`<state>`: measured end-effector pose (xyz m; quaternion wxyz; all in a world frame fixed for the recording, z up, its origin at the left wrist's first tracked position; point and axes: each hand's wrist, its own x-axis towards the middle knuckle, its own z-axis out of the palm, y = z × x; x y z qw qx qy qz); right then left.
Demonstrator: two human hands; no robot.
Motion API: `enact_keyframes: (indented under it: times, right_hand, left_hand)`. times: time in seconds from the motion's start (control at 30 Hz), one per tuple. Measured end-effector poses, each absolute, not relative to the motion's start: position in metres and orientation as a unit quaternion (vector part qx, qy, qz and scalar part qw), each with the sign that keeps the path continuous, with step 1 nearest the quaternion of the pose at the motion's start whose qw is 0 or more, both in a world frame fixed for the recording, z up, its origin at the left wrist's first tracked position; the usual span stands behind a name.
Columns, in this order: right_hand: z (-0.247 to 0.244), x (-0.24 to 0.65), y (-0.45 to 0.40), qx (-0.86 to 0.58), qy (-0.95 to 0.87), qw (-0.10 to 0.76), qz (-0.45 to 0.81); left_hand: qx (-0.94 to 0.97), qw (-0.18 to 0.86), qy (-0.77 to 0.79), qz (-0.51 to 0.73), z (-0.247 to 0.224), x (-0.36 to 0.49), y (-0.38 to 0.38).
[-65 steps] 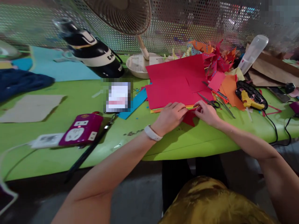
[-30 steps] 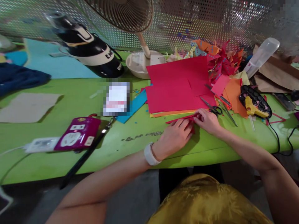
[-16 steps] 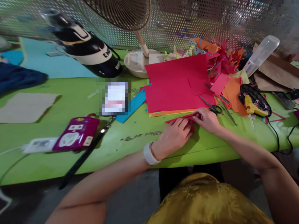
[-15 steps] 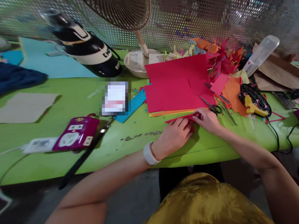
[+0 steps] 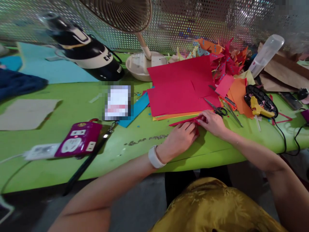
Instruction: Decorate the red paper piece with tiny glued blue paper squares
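A person bends both bare hands over a thin strip of red paper (image 5: 176, 123) that looks folded. It sits near the front edge of the green table (image 5: 137, 158), just below a stack of big red sheets (image 5: 173, 93). The left hand (image 5: 180, 140) lays its fingers over the strip, most likely so it won't slide around. I can't tell if the left thumb pinches from below, because the hand hides it. The right hand (image 5: 212, 124) has its thumb and finger tips together, nipping the right end of the strip, maybe because such a small bit needs a fine pinch. A bit of red paper also pokes out below the fingers. Small scissors (image 5: 220, 111) lie close to the right hand, with their blades on the red sheets and their black handles sticking off, so they would be easy to grab. Metal tweezers (image 5: 233, 115) lie just beside them. Farther right, a yellow glue gun (image 5: 259, 108) rests on a black tray (image 5: 249, 90), perhaps so drips stay off the table. Behind the sheets is a heap of bright paper shapes (image 5: 228, 61), out of the way of the hands. A phone (image 5: 117, 102) lies face up left of the stack, where it is easy to see, and a fan (image 5: 123, 14) stands at the back.
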<state>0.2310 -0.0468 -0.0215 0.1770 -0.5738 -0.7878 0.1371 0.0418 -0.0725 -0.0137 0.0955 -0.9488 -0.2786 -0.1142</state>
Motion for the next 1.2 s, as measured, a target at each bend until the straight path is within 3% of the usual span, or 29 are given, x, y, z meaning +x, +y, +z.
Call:
enact_keyframes:
  times: [0.33,0.57,0.8,0.97,1.2]
  right_hand:
    - [-0.019,0.230,-0.053,-0.592,-0.793,0.115,0.091]
    - [-0.007,0.238,-0.045,-0.590,-0.774,0.169,0.155]
    - [0.011,0.235,-0.032,-0.584,-0.718,0.040,0.377]
    - [0.005,0.240,-0.023,-0.585,-0.633,0.060,0.503]
    - [0.005,0.252,-0.027,-0.597,-0.588,0.075,0.541]
  left_hand:
    - [-0.960,0.111,-0.238,-0.095,-0.011,0.043,-0.070]
    - [-0.958,0.127,-0.241,-0.091,-0.014,0.045,-0.067]
    - [-0.956,0.117,-0.251,-0.096,-0.016,0.047,-0.068]
    - [-0.958,0.129,-0.238,-0.094,-0.014,0.046,-0.066]
    - [-0.958,0.136,-0.238,-0.084,-0.014,0.045,-0.066]
